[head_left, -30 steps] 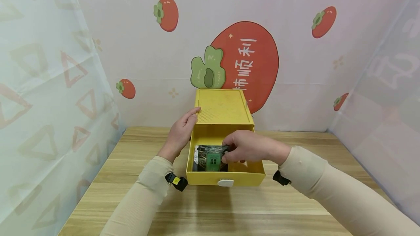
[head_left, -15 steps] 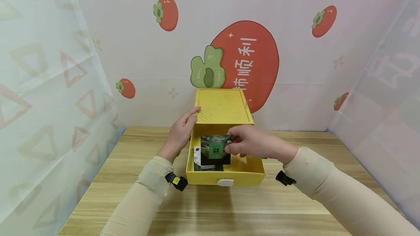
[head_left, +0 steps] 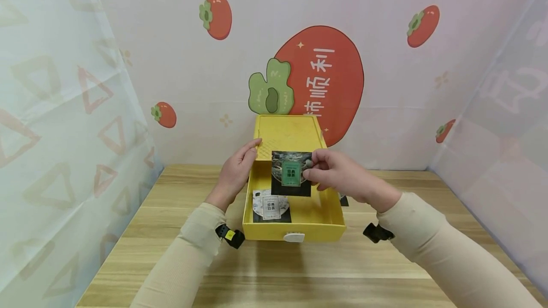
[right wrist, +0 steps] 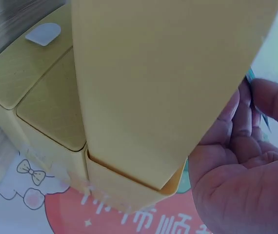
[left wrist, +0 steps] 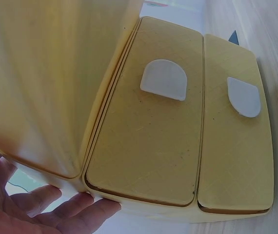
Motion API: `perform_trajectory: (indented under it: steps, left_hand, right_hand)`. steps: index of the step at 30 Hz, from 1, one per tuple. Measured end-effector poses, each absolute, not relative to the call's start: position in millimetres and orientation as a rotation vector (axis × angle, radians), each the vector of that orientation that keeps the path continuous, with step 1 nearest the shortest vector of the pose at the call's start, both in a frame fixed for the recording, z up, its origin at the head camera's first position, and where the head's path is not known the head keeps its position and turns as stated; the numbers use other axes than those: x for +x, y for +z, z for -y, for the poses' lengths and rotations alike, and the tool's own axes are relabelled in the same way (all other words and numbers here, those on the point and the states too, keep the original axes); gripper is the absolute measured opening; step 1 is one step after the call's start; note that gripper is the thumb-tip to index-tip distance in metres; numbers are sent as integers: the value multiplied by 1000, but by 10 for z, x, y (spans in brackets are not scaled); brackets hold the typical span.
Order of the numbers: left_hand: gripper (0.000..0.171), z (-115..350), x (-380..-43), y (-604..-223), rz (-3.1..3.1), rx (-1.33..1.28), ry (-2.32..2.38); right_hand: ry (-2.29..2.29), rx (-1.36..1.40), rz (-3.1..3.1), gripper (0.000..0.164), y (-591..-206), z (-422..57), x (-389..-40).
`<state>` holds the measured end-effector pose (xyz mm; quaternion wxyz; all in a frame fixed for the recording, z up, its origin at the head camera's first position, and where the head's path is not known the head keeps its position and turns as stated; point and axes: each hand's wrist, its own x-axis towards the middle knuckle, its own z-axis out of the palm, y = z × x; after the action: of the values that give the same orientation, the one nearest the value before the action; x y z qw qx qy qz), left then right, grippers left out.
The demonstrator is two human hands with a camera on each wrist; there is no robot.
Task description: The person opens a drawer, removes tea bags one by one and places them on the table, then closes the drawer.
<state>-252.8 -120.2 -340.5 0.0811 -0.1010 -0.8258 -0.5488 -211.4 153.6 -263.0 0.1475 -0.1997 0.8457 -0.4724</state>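
Note:
My right hand (head_left: 336,175) pinches the right edge of a square black tea packet with a green label (head_left: 291,173), raised over the pulled-out drawer (head_left: 295,232) of a yellow cabinet (head_left: 291,134). From the right wrist view, only a thin sliver of this packet shows beyond the thumb of that hand (right wrist: 256,141). A second tea packet, with a white label (head_left: 271,206), lies flat in the drawer's front left. My left hand (head_left: 235,172) rests against the cabinet's left side; its extended fingers (left wrist: 90,214) touch the wall there.
Two closed drawers (left wrist: 146,141) with white tabs sit below the pulled-out one. A small dark item (head_left: 344,200) lies on the wooden table (head_left: 385,260) right of the cabinet. Behind stands a fabric wall (head_left: 385,84) printed with persimmons.
My right hand has lifted the green-labelled tea packet up and rightward out of the drawer, uncovering the white-labelled one. The left hand has stayed in place.

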Motion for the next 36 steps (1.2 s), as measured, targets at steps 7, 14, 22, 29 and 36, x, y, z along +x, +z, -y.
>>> perform_trajectory:
  steps: [7,14,22,29,36]
  left_hand:
    - [47,1198,-2529,-3402,2463,-297,-1652]
    - [47,1204,-2528,-3405,2463,-317,-1644]
    - [46,1205,-2524,-3400,2463,-308,-1633]
    - [45,1200,-2521,-3387,2462,-297,-1642]
    - [45,1202,-2520,-3392,2460,-297,-1648]
  right_hand:
    - [-1499,-472,-2410,29,-2623,-1642,-2154]
    - [-1597,-424,-2404,38,-2592,-1761,-2193]
    - [-1716,-370,-2412,44,-2597,-1947,-2239]
    - [-1786,-302,-2409,43,-2657,-2106,-2299]
    - [-1792,-211,-2438,52,-2732,-2266,-2394]
